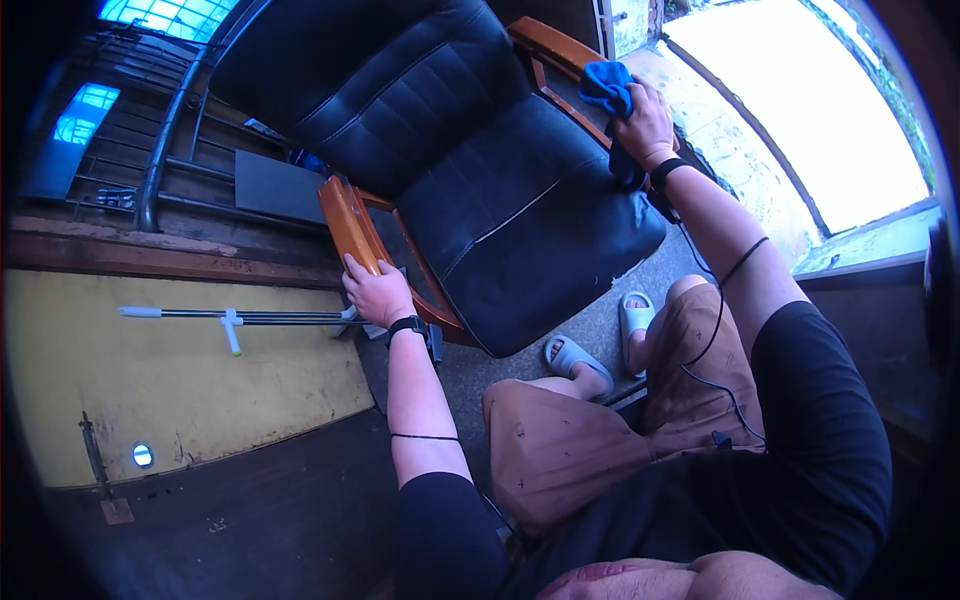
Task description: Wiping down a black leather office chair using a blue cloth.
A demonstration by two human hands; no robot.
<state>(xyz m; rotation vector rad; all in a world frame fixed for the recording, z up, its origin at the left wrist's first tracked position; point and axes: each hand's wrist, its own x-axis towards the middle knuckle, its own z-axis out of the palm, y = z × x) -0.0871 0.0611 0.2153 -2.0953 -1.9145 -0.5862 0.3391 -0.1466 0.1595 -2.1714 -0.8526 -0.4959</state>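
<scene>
While the left hand [376, 292] grips the chair's wooden armrest [350, 225] with curled fingers, the right hand [645, 125] holds a blue cloth [608, 87]. Its fingers are clenched around the cloth, against the far armrest [545, 45].

Lived-in home, likely porch or entry room. Black padded armchair [480, 170] with wooden armrests on bare concrete floor [590, 330]. Metal stair railing [165, 150] at left, worn yellow panel [170, 390] with mop handle [230, 317] across it. Bright open doorway [800, 110] to outside. Person in house slippers [600, 335].
</scene>
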